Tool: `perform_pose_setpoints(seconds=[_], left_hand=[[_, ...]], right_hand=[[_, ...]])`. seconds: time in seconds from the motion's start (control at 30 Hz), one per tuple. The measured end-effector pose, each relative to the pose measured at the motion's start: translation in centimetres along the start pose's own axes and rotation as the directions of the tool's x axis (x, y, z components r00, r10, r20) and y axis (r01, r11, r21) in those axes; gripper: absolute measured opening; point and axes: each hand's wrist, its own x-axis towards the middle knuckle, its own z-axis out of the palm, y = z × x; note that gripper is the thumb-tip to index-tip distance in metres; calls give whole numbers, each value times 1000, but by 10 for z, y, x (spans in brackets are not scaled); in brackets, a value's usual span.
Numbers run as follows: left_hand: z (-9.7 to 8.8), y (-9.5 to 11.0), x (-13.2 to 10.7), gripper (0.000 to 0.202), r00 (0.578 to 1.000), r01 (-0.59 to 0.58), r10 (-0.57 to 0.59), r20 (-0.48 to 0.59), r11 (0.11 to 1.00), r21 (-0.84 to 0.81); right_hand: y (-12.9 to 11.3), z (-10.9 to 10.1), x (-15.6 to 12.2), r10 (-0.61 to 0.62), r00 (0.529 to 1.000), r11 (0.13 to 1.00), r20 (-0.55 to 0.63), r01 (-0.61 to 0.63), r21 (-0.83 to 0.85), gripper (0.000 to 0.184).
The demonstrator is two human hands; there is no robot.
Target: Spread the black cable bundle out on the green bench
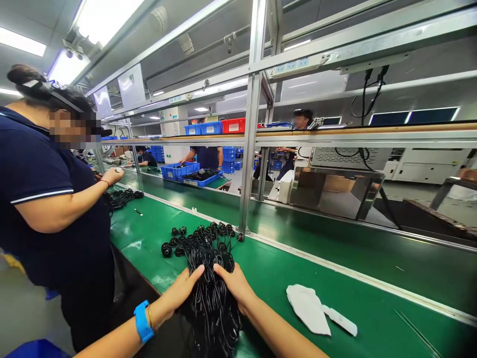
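Both hands rest on a thick bundle of black cables (210, 283) that lies on the green workbench (283, 278) at the near edge, at 6 o'clock in the view. The left hand (182, 291), with a blue wristband (142, 320) on its wrist, presses against the bundle's left side, fingers extended and thumb pointing toward the other hand. The right hand (234, 283) lies on the bundle's right side, fingers laid flat over the strands. Neither hand is clenched; both are open and touching the cables, the fingertips almost meeting over the middle. The cables' round black connector ends (197, 238) fan out at 12 o'clock from the hands, spread on the bench near an upright aluminium post (249, 149).

At 3 o'clock from the bundle lies a white cloth (307, 308), with a small white strip (341, 320) just beside it. At 9 o'clock stands a co-worker in a dark blue shirt (40, 199), one hand raised over a second pile of black cables (122, 197). At 12 o'clock, well apart, blue bins (181, 171) sit on another bench.
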Motion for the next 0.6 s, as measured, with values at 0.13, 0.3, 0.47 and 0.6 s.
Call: perform_pose_setpoints(seconds=[0.13,0.3,0.47,0.6], left_hand=[[8,10,-6,59,999,46,-46,7,961,-272],[12,10,-11,46,995,95,-85,42,877,-471],[9,11,-21,35,981,185,-119,153,801,-569],[11,27,-35,36,967,254,-201,160,658,-709]], right_hand=[[0,5,-1,13,1000,1000,-5,-13,-18,27],[-5,6,-5,74,997,996,25,-72,-58,28],[-13,8,-16,134,989,987,67,-127,-102,31],[-28,8,-16,239,969,959,71,-224,-172,34]])
